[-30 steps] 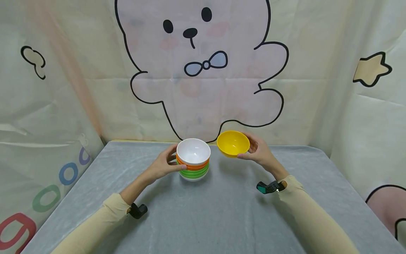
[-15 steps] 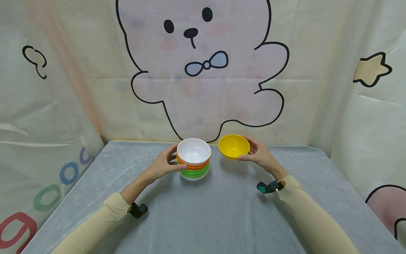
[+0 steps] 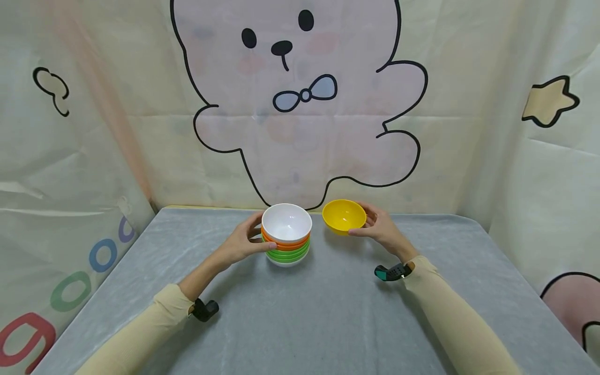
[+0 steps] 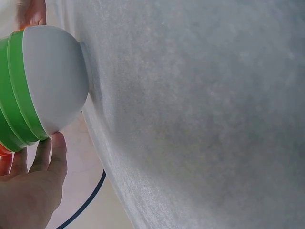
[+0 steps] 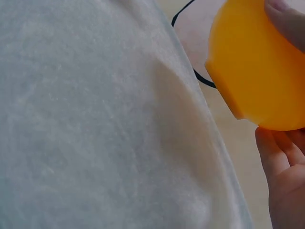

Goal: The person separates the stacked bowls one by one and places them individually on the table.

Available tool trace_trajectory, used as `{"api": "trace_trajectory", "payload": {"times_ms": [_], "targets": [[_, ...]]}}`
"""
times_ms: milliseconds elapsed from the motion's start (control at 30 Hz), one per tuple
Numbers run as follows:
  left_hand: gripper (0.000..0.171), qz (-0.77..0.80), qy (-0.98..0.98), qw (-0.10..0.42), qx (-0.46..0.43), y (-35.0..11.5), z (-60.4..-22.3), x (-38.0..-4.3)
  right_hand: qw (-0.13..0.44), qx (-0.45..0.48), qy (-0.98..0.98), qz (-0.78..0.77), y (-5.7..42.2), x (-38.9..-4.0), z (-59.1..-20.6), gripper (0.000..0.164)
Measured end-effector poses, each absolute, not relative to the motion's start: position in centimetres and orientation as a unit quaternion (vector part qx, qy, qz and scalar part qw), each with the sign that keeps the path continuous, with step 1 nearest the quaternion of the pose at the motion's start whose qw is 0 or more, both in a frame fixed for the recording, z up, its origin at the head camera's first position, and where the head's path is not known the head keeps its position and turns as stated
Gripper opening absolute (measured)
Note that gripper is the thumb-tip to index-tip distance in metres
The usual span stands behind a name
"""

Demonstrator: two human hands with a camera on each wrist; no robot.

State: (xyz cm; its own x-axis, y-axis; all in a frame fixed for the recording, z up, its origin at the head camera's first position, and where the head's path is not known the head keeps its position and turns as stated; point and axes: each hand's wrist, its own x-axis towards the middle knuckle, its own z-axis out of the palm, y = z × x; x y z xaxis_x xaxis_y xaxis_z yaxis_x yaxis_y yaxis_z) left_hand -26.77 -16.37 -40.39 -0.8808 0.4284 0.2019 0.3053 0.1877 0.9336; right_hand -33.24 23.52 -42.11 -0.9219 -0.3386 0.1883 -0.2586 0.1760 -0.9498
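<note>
A stack of nested bowls stands upright near the far side of the table, with a white bowl on top, orange and green rims below, and a white bowl at the bottom. My left hand grips the stack from the left, thumb in front and fingers around the far side. To its right, my right hand holds a yellow bowl by its side, slightly tilted and apart from the stack. The right wrist view shows the bowl's underside raised off the tabletop, fingers and thumb on its wall.
A grey cloth covers the table, whose far edge lies just behind the bowls. Printed curtains hang behind and at both sides. Dark bands with devices sit on both wrists.
The yellow bowl has come down a little in my right hand, then shifted slightly left towards the stack. My left hand and the stack stay put.
</note>
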Motion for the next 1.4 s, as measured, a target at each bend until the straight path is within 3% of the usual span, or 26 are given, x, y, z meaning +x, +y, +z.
{"api": "trace_trajectory", "payload": {"times_ms": [1400], "targets": [[0.078, 0.586, 0.774, 0.049, 0.236, -16.4, -40.7, -27.0, 0.069, -0.165, 0.786, -0.592, 22.7, -35.2, -44.2, 0.085]]}}
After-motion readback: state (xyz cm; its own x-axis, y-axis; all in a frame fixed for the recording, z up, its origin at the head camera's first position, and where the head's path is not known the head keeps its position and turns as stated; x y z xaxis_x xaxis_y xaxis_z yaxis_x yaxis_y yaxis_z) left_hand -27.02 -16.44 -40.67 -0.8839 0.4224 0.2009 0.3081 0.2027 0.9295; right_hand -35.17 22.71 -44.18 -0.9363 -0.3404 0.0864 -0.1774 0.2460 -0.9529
